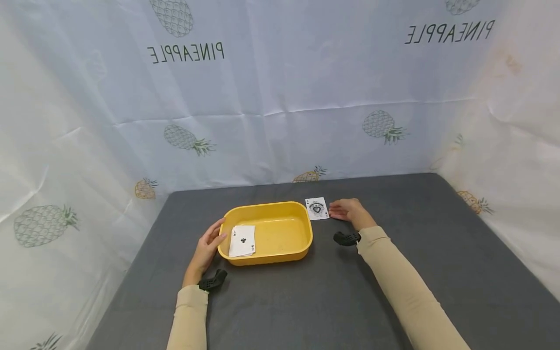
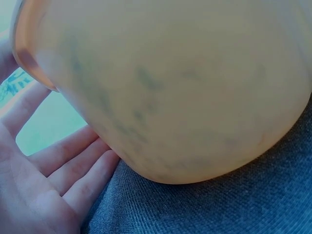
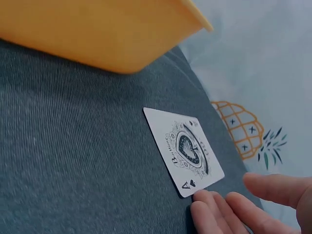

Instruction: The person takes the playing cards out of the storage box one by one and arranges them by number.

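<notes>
A yellow tray (image 1: 267,260) with raised sides sits on the dark tabletop. My left hand (image 1: 207,248) holds its left end, thumb over the rim and fingers along the outer wall; the left wrist view shows these fingers (image 2: 73,153) close up. Inside the tray, at the left, lies a small stack of playing cards (image 1: 242,240) with the ace of clubs on top. One ace of spades (image 3: 185,150) lies face up on the cloth to the tray's right. My right hand (image 1: 348,212) is beside it, fingertips right at its near corner in the right wrist view, holding nothing.
A dark grey cloth (image 1: 280,301) covers the table. White curtain (image 1: 280,73) printed with pineapples hangs behind the table and along both sides. Each wrist wears a black camera band, such as the left wrist's band (image 1: 213,280).
</notes>
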The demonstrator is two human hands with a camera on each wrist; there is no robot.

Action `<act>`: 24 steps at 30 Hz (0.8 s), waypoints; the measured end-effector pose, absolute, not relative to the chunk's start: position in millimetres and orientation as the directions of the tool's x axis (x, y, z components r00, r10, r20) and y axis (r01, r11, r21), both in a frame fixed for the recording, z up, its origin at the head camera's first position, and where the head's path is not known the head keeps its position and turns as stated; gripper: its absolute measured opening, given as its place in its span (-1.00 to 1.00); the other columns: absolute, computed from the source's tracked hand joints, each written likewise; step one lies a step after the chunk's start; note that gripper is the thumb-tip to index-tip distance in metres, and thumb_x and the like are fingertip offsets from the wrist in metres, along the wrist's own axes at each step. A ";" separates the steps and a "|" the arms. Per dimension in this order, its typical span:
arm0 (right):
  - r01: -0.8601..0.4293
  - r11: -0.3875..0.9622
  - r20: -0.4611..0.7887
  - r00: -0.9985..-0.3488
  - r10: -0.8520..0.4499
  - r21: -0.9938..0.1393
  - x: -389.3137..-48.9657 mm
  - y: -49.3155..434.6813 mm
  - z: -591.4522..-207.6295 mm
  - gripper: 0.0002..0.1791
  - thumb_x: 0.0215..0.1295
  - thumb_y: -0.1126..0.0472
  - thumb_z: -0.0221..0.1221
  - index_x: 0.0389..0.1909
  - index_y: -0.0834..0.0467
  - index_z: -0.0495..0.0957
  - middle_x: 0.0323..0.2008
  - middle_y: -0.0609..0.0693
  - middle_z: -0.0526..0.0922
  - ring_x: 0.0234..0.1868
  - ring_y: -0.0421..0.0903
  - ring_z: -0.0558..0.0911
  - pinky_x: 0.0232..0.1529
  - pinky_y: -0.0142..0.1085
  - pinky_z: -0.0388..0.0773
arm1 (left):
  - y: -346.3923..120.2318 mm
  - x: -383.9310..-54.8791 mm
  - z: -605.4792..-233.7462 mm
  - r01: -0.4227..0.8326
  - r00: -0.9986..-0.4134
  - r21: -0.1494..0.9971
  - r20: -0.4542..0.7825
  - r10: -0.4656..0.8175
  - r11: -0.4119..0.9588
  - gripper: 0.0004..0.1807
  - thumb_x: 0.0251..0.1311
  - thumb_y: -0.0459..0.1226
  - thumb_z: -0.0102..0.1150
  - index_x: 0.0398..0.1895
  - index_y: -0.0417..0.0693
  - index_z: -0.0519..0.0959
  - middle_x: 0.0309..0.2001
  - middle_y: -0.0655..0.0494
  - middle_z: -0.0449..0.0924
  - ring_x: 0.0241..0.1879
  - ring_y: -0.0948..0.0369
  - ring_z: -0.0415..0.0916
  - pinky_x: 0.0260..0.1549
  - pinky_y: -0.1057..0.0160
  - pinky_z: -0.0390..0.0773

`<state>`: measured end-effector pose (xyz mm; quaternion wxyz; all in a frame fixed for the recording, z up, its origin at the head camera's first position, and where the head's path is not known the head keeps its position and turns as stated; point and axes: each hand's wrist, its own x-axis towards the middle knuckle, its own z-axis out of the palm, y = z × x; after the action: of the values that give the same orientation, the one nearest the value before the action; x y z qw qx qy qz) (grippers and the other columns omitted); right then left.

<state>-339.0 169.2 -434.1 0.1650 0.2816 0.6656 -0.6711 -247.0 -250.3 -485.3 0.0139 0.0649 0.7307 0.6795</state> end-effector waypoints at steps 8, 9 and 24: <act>0.574 -0.076 -0.579 -0.802 0.146 -0.815 -337.8 160.3 -434.3 -0.55 0.31 0.32 0.13 0.23 0.29 0.45 -0.56 -0.03 0.60 -0.43 -0.18 0.69 0.02 -0.27 0.62 | -252.0 -246.8 -486.1 0.099 -0.987 0.993 0.091 0.130 0.056 -0.40 0.37 -0.33 0.00 0.45 -0.19 0.14 0.26 -0.10 0.40 0.05 0.51 0.50 -0.05 0.52 0.52; 0.573 -0.074 -0.577 -0.804 0.146 -0.817 -337.6 159.9 -433.9 -0.54 0.32 0.32 0.13 0.23 0.30 0.44 -0.56 -0.03 0.60 -0.44 -0.18 0.68 0.01 -0.28 0.62 | -251.9 -246.4 -486.1 0.096 -0.987 0.994 0.088 0.131 0.055 -0.40 0.37 -0.33 -0.01 0.45 -0.19 0.14 0.29 -0.19 0.35 0.06 0.50 0.49 -0.04 0.52 0.52; 0.474 -0.010 -0.472 -0.880 -0.056 -0.881 -308.5 146.9 -401.2 -0.47 0.40 0.24 0.06 0.35 0.31 0.30 0.36 0.28 0.36 0.34 0.12 0.45 0.36 -0.16 0.38 | -250.3 -247.3 -483.7 0.087 -0.996 0.991 0.084 0.034 0.101 -0.44 0.35 -0.31 0.05 0.40 -0.17 0.27 0.15 0.20 0.47 0.00 0.59 0.49 -0.06 0.56 0.51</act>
<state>-308.5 146.9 -401.2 0.1911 0.1540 0.6772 -0.6936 -247.3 -250.3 -483.7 -0.0199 0.0410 0.7417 0.6691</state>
